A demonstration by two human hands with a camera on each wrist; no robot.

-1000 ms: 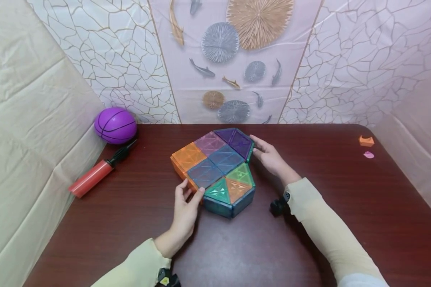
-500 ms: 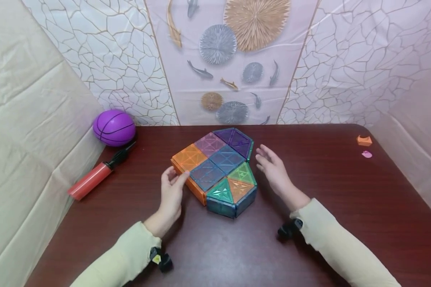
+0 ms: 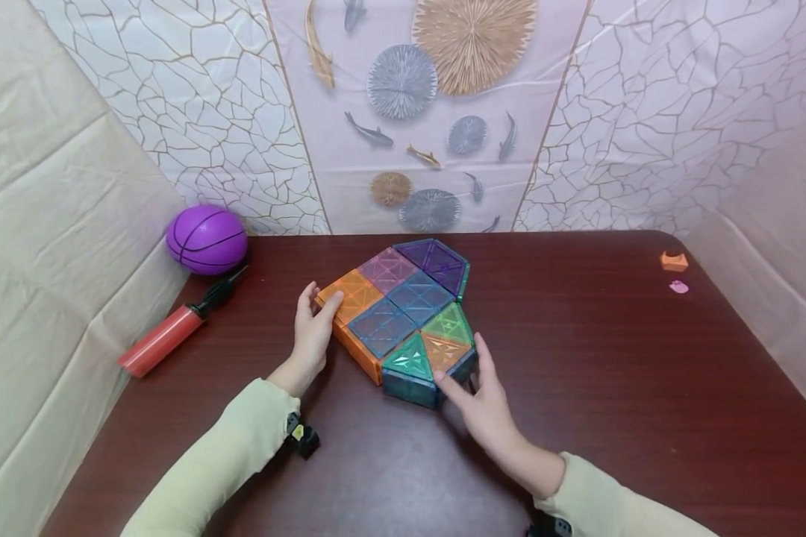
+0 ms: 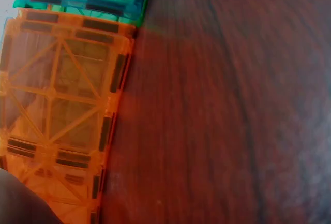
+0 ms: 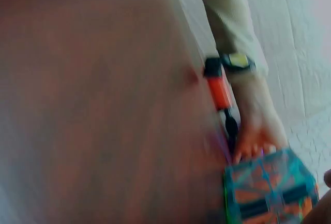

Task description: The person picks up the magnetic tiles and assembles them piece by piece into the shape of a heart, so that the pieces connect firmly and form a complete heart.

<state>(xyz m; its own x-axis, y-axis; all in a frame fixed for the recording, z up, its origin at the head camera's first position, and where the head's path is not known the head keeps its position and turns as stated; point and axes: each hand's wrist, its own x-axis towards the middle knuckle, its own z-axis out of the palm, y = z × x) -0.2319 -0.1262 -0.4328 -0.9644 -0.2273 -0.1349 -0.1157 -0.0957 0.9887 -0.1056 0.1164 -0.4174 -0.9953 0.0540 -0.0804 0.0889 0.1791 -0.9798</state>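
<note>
While my left hand [image 3: 311, 326] rests against the far-left corner of the magnetic tile block [image 3: 406, 317], its thumb lies on top of the orange square tile [image 3: 353, 294] and its fingers run down the orange side wall, so it lightly grips that corner. My right hand [image 3: 481, 403] sits at the near edge of the block with fingers spread and fairly straight; the index fingertip touches the rim by the teal triangle tile [image 3: 410, 360] and the other fingers lie along the blue side wall, nothing clasped. I see the block lying flat near the middle of the dark red counter [image 3: 611, 358], its top a patchwork of orange, pink, purple, blue and green translucent tiles. From the left wrist view I get the orange tile face [image 4: 57, 115] up close against the wood grain; the right wrist view is blurred, showing only the block's teal corner [image 5: 269, 188] and my other sleeve. A purple ball [image 3: 206, 239] and a red hand pump [image 3: 168, 335] lie at the counter's left edge, well apart from the block. Two small orange and pink bits [image 3: 674, 262] sit far right.
</note>
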